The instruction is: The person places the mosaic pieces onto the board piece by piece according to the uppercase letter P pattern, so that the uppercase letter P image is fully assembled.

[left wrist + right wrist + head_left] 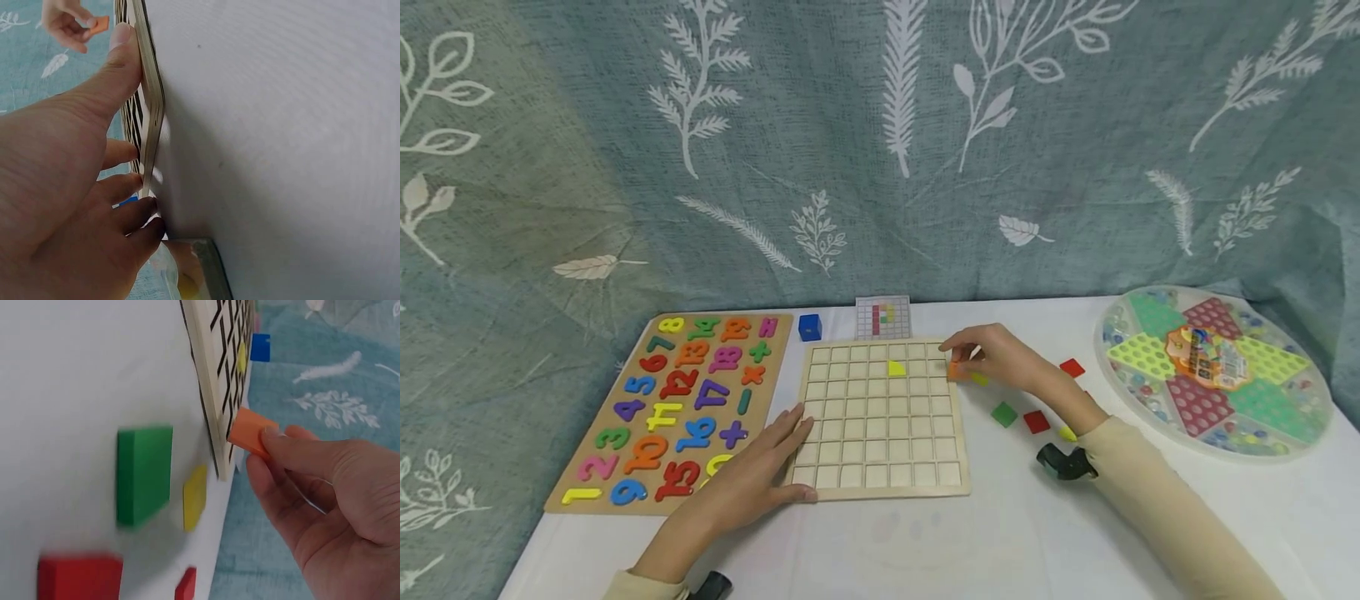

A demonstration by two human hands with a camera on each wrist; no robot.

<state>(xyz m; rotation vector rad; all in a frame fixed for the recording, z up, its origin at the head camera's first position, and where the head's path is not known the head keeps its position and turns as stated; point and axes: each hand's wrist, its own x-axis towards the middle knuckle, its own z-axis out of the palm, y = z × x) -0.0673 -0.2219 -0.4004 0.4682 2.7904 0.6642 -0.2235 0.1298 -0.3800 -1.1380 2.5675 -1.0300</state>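
Note:
A pale wooden grid board lies in the middle of the white table, with one yellow quarter-round tile in an upper cell. My right hand pinches an orange square tile between thumb and fingers at the board's upper right edge. Along the left edge of the board rests my left hand, fingers spread and thumb on the lower left corner. In the left wrist view its thumb and fingers touch the frame. Beside the board's right side lie a green tile and a red tile.
A number puzzle board sits at the left. Behind the grid stand a blue cube and a small pattern card. To the right lies a round star-patterned game board. Another red tile and yellow tiles lie near my right forearm.

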